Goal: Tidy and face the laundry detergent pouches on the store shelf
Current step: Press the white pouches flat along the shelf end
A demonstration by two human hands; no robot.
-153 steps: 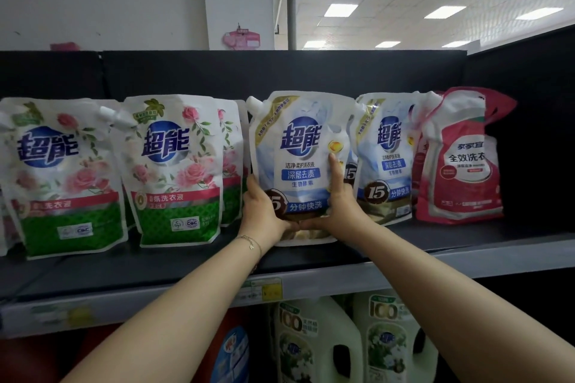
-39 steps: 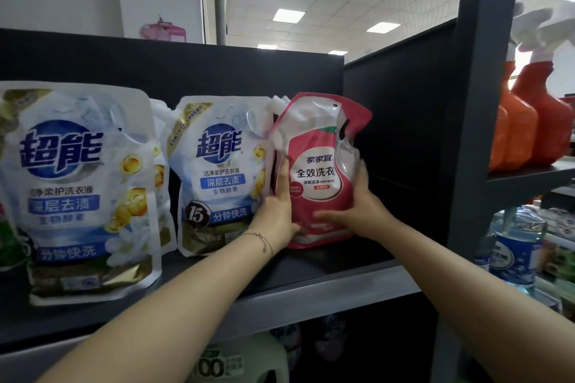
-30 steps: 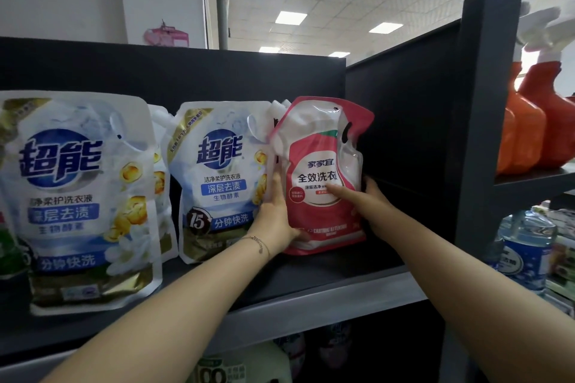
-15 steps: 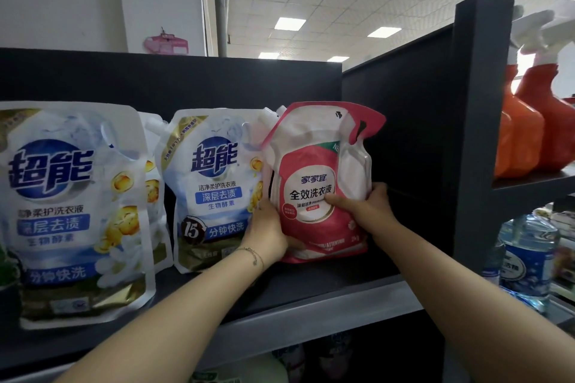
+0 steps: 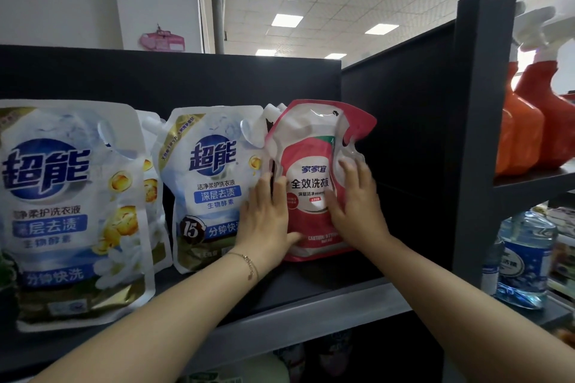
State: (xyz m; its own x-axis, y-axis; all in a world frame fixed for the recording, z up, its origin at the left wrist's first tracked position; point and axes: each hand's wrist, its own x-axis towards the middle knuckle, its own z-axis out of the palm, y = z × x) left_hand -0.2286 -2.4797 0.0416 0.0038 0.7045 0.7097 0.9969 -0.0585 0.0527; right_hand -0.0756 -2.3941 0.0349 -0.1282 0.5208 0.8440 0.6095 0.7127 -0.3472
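Standing red pouch (image 5: 306, 149) between left hand (image 5: 264, 221) and right hand (image 5: 357, 211), fingers (image 5: 349, 171) flat.

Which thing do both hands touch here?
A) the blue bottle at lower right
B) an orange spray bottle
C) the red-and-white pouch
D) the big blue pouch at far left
C: the left hand and right hand both rest, fingers straight, on the red-and-white pouch.

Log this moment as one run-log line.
step: facing red pouch | left hand: on left edge | right hand: flat on front | pouch: upright on shelf
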